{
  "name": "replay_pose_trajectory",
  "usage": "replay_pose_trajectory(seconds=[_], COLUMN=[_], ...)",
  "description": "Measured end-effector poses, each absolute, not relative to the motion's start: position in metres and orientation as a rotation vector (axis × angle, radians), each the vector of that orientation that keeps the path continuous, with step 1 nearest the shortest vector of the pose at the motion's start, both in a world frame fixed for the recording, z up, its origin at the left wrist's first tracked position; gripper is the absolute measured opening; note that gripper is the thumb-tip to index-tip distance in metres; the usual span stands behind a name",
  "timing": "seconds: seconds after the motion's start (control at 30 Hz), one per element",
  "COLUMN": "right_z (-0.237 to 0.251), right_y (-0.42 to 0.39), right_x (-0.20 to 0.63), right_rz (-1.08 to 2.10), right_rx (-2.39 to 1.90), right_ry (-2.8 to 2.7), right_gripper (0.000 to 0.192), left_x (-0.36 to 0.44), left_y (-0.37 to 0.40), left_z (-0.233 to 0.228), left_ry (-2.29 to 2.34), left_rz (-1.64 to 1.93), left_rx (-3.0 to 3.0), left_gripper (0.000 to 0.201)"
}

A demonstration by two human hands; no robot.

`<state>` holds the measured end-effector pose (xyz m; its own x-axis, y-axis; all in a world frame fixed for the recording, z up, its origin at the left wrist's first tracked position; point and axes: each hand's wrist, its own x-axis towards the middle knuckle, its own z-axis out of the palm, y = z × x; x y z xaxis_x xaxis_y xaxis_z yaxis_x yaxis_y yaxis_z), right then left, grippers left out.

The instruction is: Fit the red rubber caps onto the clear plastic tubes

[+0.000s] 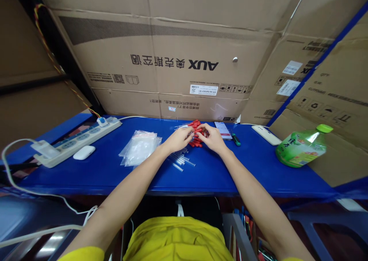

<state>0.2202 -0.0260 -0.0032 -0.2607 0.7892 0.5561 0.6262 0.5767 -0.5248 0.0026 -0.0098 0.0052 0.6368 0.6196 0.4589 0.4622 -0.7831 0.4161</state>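
Here the blue tabletop (86, 172) stands before cardboard boxes (172, 61); left hand (178, 139) and right hand (213, 138) pinch red pieces (195, 124), whose axis I cannot tell.

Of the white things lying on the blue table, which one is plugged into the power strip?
The white adapter at the near end of the power strip. The earbud case lies loose beside the strip, and the remote lies far right.

Bright, even overhead light, soft shadows, faint sheen (strong wide-angle bending at the edges), mostly sharp.
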Motion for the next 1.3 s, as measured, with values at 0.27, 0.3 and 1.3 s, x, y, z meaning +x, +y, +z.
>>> replay_pose_trajectory(seconds=[0.27, 0.3, 1.3], right_z=[-0.005, -0.005, -0.011], right_y=[-0.025, -0.025, -0.027], right_x=[0.22, 0.22, 0.203], right_rz=[0.228, 0.216, -0.224], right_rx=[-1.124, -1.124, -1.203], right_ry=[-1.989, -1.994, -2.136], right_gripper=[0.025, 0.025, 0.013], left_x=[0.006, 0.006, 0.013], left_y=[-0.009, -0.009, -0.004], left_z=[0.007, 0.007, -0.001], left_ry=[0.83, 0.82, 0.832], left_rz=[0.925, 0.93, 0.871], left_rx=[2.577, 2.576, 2.619], left_gripper=[0.027, 0.027, 0.025])
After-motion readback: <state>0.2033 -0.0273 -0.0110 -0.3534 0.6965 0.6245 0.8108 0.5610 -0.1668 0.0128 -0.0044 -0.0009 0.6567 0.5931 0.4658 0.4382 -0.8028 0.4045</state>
